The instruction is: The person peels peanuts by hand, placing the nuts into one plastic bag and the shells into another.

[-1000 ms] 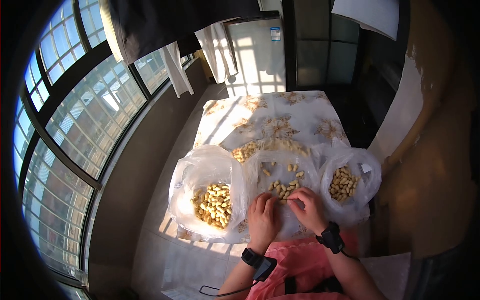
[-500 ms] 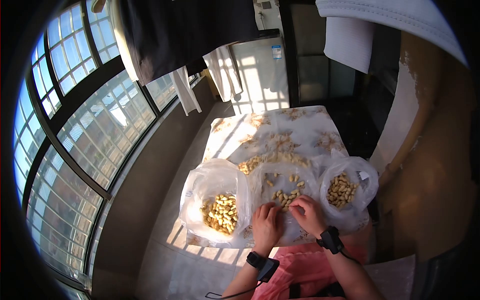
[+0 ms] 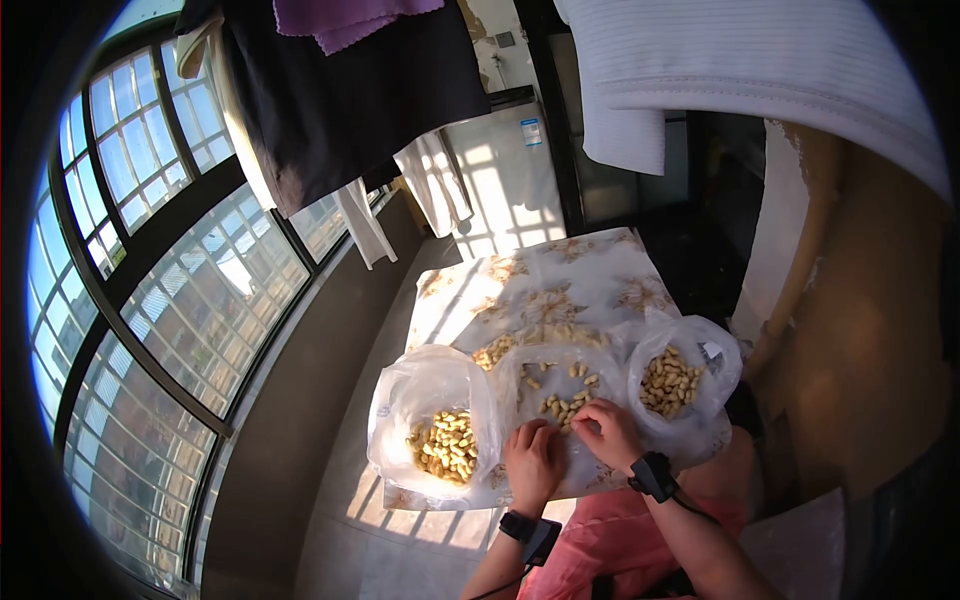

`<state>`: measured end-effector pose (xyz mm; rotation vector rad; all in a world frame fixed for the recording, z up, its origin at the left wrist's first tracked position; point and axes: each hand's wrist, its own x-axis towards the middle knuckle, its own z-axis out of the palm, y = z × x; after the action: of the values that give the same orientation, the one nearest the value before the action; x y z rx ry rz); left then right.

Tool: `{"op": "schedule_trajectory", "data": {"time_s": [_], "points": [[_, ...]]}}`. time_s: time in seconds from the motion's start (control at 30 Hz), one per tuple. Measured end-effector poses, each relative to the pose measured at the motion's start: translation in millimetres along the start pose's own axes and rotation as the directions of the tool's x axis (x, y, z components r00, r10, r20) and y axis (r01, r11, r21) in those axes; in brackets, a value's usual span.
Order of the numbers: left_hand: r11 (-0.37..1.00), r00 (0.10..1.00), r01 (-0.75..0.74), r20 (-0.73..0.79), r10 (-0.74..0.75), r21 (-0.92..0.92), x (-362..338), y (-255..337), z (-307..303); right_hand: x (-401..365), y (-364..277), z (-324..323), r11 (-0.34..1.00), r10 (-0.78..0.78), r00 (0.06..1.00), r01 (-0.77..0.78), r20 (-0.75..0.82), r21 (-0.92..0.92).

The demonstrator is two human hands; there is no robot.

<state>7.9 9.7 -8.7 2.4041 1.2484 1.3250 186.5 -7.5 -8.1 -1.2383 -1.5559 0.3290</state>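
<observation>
Lying in the clear plastic middle bag (image 3: 522, 402), on the worktop (image 3: 463, 305), are unshelled loose peanuts (image 3: 568, 408), clustered just beyond the fingers, with a few set apart farther back. Each is oblong; the long axes share no common direction, some running crosswise, others slanting or pointing away from the person. Their shells are pale tan and rounded at the ends, some narrowed at the waist; finer surface texture is too small to tell.

The left hand (image 3: 535, 462) is back upward with bent fingers, at the near side of the middle bag; whether it grasps anything cannot be told. The right hand (image 3: 608, 434) has its thumb and forefinger drawn together beside the cluster; whether a peanut is pinched between them is hidden.

To the left, the open left bag (image 3: 393, 425) contains a sunlit heap (image 3: 443, 447), yellowish in the light, its peanuts pointing in mixed directions. To the right, the open right bag (image 3: 722, 372) contains a duller tan pile (image 3: 670, 384), also unaligned. More peanuts form a far group (image 3: 493, 352) beyond the middle bag, partly veiled by plastic. The worktop has a white cover with brown floral print.
</observation>
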Motion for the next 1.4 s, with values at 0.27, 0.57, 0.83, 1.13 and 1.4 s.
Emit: {"op": "schedule_trajectory", "data": {"time_s": [0.27,0.57,0.83,1.13,1.4], "points": [[1.0,1.0,0.013,-0.007,-0.013,-0.003,-1,-1,2,0,5,3,1.0,0.006,1.0,-0.006,0.012,-0.006],[0.999,1.0,0.024,-0.006,-0.024,-0.026,2,5,-3,-1,7,4,1.0,0.006,1.0,-0.006,-0.003,0.022],[0.999,1.0,0.021,-0.016,-0.021,-0.031,1,4,-1,1,3,1,1.0,-0.015,1.0,0.015,-0.001,-0.001],[0.996,0.998,0.055,0.0,-0.055,-0.063,2,4,-3,4,-3,-2,1.0,0.016,1.0,-0.016,0.022,0.007],[0.984,0.988,0.148,-0.021,-0.15,-0.101,2,3,-4,3,-3,-2,0.999,0.033,0.998,-0.034,0.061,0.027]]}}
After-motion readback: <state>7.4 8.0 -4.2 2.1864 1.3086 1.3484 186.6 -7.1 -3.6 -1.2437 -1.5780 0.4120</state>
